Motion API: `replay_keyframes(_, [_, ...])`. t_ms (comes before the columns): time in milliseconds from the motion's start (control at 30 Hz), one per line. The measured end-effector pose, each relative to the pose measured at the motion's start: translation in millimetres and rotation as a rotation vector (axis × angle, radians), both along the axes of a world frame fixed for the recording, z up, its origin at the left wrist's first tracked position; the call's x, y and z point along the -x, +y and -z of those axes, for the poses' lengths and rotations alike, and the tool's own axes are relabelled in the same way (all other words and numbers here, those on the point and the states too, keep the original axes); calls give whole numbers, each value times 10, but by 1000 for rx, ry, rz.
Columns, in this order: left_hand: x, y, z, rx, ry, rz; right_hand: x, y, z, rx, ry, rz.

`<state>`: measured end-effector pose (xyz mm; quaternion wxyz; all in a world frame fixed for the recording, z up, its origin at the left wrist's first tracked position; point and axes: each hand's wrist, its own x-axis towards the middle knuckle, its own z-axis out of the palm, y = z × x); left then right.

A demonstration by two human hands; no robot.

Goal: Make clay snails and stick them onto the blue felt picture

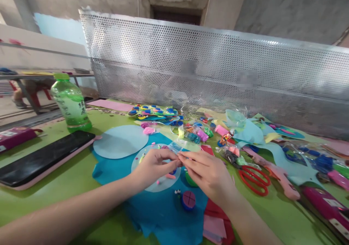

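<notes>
My left hand (156, 164) and my right hand (211, 174) meet at the fingertips above the middle of the table. Both pinch closed; whatever lies between the fingers is too small or hidden to name. Beneath them is a pale blue disc (155, 187) with small coloured clay pieces on it, partly covered by my left hand. The disc rests on a crumpled blue sheet (160, 219). Close to my right wrist sits a blue round piece with a cross-scored purple top (188, 200), beside a pair of small googly eyes (177, 192). A green round piece (191, 179) is half hidden behind my right hand.
Left stand a green bottle (71, 105), a phone (46, 159) and a plain pale blue disc (121, 141). Right lie red-handled scissors (255, 180), a pink tool (283, 183) and bagged clay (201, 135). Decorated discs (154, 111) are stacked behind. A perforated metal panel (212, 63) borders the far side.
</notes>
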<state>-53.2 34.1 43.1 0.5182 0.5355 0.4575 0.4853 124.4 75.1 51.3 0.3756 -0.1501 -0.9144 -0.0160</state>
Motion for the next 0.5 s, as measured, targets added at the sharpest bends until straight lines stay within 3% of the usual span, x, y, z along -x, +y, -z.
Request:
replay_keyframes(233, [-27, -50, -50, -28, -49, -54, 3, -53, -30, -207, 123, 80])
replay_keyframes(400, [38, -4, -27, -64, -187, -106, -154, 26, -135, 8, 383, 220])
replay_keyframes(500, [53, 2, -28, -56, -217, -75, -252, 91, -173, 127, 482, 286])
